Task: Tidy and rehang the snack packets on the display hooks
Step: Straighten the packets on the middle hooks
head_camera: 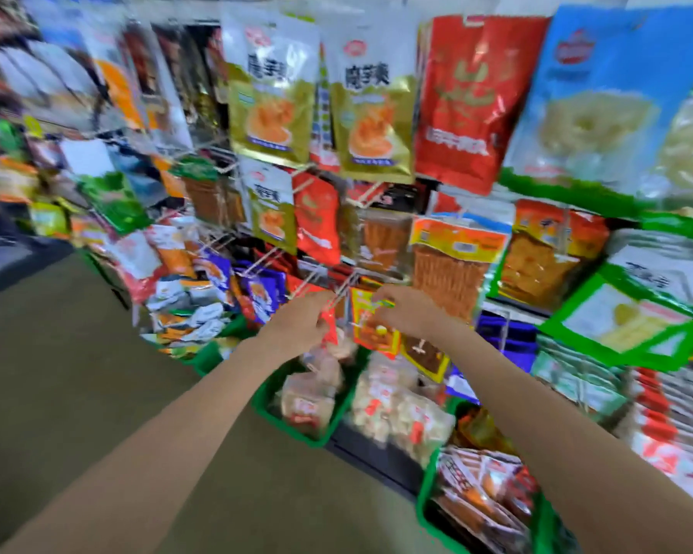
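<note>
I take the empty white hook (339, 295) low on the rack as my landmark. My left hand (299, 323) is just left of and below it, fingers curled; its grip pinches the top of a small red packet (329, 327) that hangs from the fingers just below the hook's tip. Motion blur keeps me from telling whether the packet's hole is on the wire. My right hand (407, 311) is just right of the hook, fingers curled round the top edge of an orange packet (373, 327) that hangs beside the red one; a yellow-edged brown packet (427, 353) hangs below and right of it.

Straight below the hook stands a green bin (281, 419) with pale bagged snacks in it. A second green bin (427, 489), lower and to the right, holds red and white packets. Above the hook, two gold packets (373, 121) hang side by side, with a big red packet (473, 97) to their right and a blue packet (601, 94) further right. Up and right of the hook hangs a clear pack of brown sticks (449, 273). Left of the hook, loose packets lie piled on a low shelf (189, 309).
</note>
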A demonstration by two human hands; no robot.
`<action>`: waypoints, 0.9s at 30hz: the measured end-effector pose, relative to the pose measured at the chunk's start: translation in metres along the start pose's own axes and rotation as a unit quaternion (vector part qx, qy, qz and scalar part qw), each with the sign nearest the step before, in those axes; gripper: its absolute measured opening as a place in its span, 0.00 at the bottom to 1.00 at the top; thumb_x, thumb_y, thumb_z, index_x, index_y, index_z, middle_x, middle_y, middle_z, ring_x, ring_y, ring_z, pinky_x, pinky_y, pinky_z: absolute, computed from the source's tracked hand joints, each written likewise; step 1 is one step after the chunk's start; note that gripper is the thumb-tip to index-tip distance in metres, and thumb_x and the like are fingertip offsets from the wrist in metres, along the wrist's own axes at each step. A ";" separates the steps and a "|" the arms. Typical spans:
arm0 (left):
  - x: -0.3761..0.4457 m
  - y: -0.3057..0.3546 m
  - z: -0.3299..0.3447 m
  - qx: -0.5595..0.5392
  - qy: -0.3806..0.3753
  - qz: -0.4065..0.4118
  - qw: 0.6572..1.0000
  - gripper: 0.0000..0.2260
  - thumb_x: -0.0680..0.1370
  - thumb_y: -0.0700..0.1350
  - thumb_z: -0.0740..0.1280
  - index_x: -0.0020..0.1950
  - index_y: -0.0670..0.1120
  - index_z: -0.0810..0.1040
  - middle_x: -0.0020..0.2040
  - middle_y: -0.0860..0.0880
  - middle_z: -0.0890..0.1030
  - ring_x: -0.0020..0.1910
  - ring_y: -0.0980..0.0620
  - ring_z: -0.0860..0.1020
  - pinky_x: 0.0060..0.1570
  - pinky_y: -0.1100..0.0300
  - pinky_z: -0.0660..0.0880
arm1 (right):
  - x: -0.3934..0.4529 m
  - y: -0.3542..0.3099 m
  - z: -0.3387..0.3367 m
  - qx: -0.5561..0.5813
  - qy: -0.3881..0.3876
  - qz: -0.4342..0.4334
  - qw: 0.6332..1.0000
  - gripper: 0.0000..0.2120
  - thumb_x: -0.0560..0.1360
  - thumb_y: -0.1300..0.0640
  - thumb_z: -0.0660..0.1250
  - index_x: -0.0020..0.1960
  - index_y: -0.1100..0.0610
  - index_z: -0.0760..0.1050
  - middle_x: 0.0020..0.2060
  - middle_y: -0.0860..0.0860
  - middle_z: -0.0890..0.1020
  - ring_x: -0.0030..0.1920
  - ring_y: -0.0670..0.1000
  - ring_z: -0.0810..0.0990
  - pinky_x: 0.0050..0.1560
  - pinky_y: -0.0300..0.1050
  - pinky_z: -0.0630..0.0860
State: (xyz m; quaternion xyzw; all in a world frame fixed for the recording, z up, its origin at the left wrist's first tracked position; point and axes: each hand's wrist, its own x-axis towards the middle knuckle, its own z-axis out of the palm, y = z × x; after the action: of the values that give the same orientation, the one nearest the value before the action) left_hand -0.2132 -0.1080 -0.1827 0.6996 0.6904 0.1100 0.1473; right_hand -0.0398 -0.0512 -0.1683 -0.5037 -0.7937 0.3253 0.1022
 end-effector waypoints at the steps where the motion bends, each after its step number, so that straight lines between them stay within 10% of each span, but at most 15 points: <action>1: 0.001 -0.012 -0.007 -0.008 0.008 -0.010 1.000 0.20 0.77 0.38 0.60 0.70 0.45 0.65 0.62 0.43 0.75 0.58 0.44 0.74 0.51 0.58 0.68 | 0.010 -0.011 0.003 0.006 0.002 -0.006 1.000 0.15 0.77 0.62 0.60 0.63 0.62 0.72 0.53 0.56 0.77 0.53 0.45 0.78 0.46 0.37 0.71; 6: 0.017 -0.053 -0.025 -0.051 0.005 -0.013 0.999 0.21 0.78 0.40 0.60 0.71 0.48 0.63 0.60 0.48 0.76 0.50 0.49 0.77 0.49 0.59 0.72 | 0.057 -0.035 0.011 -0.059 0.005 -0.024 0.998 0.19 0.77 0.62 0.60 0.67 0.64 0.67 0.68 0.59 0.66 0.70 0.56 0.65 0.63 0.42 0.62; 11: 0.058 -0.084 -0.050 -0.066 0.027 0.011 0.997 0.22 0.78 0.38 0.59 0.72 0.47 0.62 0.60 0.47 0.76 0.50 0.47 0.78 0.50 0.52 0.75 | 0.109 -0.056 0.004 -0.034 0.166 -0.080 0.982 0.16 0.76 0.65 0.60 0.63 0.61 0.72 0.64 0.57 0.72 0.58 0.57 0.76 0.51 0.38 0.67; 14: 0.092 -0.103 -0.067 -0.056 0.016 0.021 0.998 0.22 0.78 0.38 0.58 0.72 0.46 0.62 0.59 0.44 0.76 0.50 0.45 0.77 0.52 0.51 0.74 | 0.151 -0.075 0.008 -0.055 0.137 -0.125 0.981 0.19 0.75 0.65 0.59 0.66 0.62 0.70 0.66 0.58 0.71 0.65 0.56 0.71 0.61 0.41 0.67; 22: 0.151 -0.165 -0.104 -0.028 0.032 0.026 0.999 0.22 0.78 0.39 0.59 0.72 0.49 0.62 0.70 0.46 0.66 0.51 0.45 0.78 0.51 0.50 0.75 | 0.250 -0.089 0.020 0.031 0.114 0.068 0.991 0.23 0.76 0.64 0.59 0.70 0.65 0.60 0.66 0.67 0.65 0.73 0.62 0.55 0.66 0.51 0.65; 27: 0.182 -0.200 -0.118 -0.047 0.043 0.040 0.997 0.20 0.78 0.38 0.58 0.71 0.48 0.64 0.66 0.47 0.70 0.49 0.47 0.78 0.52 0.50 0.75 | 0.297 -0.096 0.020 0.143 0.173 0.136 0.965 0.24 0.74 0.61 0.65 0.67 0.62 0.64 0.64 0.60 0.68 0.61 0.61 0.74 0.59 0.55 0.74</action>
State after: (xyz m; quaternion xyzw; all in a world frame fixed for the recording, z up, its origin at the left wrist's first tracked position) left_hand -0.4376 0.0803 -0.1532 0.7137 0.6615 0.1785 0.1457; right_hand -0.2605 0.1710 -0.1734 -0.6359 -0.6331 0.3540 0.2636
